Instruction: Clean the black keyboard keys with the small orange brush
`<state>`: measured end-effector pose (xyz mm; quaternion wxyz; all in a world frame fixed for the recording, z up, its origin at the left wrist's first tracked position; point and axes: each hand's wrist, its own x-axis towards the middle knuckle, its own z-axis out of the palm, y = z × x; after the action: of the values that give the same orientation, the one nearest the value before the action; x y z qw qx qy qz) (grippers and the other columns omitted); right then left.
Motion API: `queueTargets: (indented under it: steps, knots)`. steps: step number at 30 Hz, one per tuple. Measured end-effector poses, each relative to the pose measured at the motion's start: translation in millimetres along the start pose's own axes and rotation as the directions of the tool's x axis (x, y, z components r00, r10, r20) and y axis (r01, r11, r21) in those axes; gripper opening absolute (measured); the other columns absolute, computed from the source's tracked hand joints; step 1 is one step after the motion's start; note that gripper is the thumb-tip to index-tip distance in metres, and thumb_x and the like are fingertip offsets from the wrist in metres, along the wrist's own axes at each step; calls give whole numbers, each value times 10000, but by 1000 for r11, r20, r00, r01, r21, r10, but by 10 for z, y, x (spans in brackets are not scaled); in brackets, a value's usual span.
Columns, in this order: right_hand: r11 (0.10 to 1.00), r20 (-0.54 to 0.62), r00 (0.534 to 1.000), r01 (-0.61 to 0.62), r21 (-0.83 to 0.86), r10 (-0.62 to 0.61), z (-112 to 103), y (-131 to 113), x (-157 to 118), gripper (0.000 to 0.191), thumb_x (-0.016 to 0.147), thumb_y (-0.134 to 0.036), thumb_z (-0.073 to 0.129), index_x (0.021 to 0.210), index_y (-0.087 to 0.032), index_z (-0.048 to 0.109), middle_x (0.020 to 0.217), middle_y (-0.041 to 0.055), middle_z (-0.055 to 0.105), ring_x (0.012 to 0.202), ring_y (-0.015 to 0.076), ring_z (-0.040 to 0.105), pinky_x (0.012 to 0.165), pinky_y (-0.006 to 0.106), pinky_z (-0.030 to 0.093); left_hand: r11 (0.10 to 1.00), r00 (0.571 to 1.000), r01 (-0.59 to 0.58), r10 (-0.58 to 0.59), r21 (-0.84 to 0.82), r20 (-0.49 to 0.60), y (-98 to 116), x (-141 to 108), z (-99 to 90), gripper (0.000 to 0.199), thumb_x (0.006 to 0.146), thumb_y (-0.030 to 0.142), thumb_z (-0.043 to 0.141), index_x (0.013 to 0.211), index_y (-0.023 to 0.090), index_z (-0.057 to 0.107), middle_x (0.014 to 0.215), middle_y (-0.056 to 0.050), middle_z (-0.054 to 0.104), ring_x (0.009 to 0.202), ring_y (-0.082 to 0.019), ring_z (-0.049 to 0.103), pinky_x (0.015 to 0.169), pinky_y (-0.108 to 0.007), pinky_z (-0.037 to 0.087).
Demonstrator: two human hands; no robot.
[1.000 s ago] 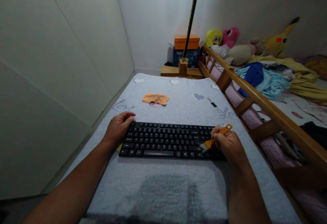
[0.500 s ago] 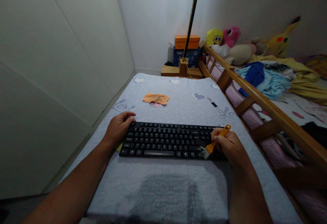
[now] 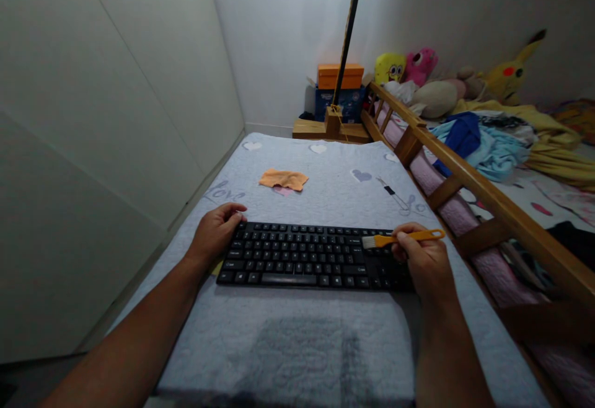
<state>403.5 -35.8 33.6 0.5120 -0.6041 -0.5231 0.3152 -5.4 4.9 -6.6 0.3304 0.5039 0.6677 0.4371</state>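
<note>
A black keyboard (image 3: 288, 256) lies flat on the light blue quilted bedding. At its left end, my left hand (image 3: 217, 229) holds the upper corner, thumb on the edge and index finger reaching past it. My right hand (image 3: 421, 256) is closed around a brush (image 3: 383, 239) with a yellow-orange handle and pale bristles. The bristles are over the upper right keys, left of the number pad, and the handle end points right. Part of the number pad is hidden by my right hand. A bit of something yellow (image 3: 217, 268) shows under the keyboard's left edge.
Beyond the keyboard lie an orange cloth (image 3: 283, 179) and, to its right, a thin tool with a black grip (image 3: 389, 190). A wooden rail (image 3: 465, 160) runs along the right. A white cabinet (image 3: 106, 147) stands left. A dark pole (image 3: 348, 36) rises at the back.
The brush has moved up from the lower keys and swung from slanted to nearly level, its bristles now pointing left. My left hand and the keyboard have stayed put.
</note>
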Motion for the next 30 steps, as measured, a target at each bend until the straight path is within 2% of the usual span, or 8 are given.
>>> queueTargets:
  steps: [5,10,17,25,30]
  knots:
    - [988,49,998,46,-148,-39,23,43,11,204,877,-407,618,843,-215,683,628,5,664,600,192,628,585,290,466,1000,1000,19,-19,-22,-1,39,-16,10,382,728,455,673,984,180,739,798,-42,745,678,-203,648,614,-299,479]
    - [974,98,995,59,-220,-38,2,34,14,207,866,-399,583,809,-220,670,612,-2,647,601,193,630,581,286,460,1000,1000,5,-5,-7,-3,30,-18,9,379,741,454,666,990,178,738,819,-49,751,694,-208,652,626,-305,483]
    - [982,129,992,39,-186,-15,-14,-10,-3,177,781,-355,552,692,-220,624,505,-30,534,490,150,501,500,264,372,1000,1000,2,-2,-3,-13,2,-4,5,368,738,453,672,984,188,744,814,-40,754,698,-209,656,633,-302,478]
    - [989,212,977,-4,-147,35,-2,-40,-24,152,733,-334,554,651,-218,607,480,-32,494,446,132,442,447,246,309,1000,1000,-6,6,-16,-7,-9,-5,8,351,757,444,666,985,186,737,801,-39,748,675,-200,646,627,-300,480]
    - [989,232,972,10,-150,25,-13,-36,-28,149,727,-319,539,642,-213,602,475,-34,486,446,125,433,446,244,301,1000,1000,6,-6,-19,-3,8,-12,8,341,744,440,664,968,191,730,799,-32,744,675,-199,643,624,-298,476]
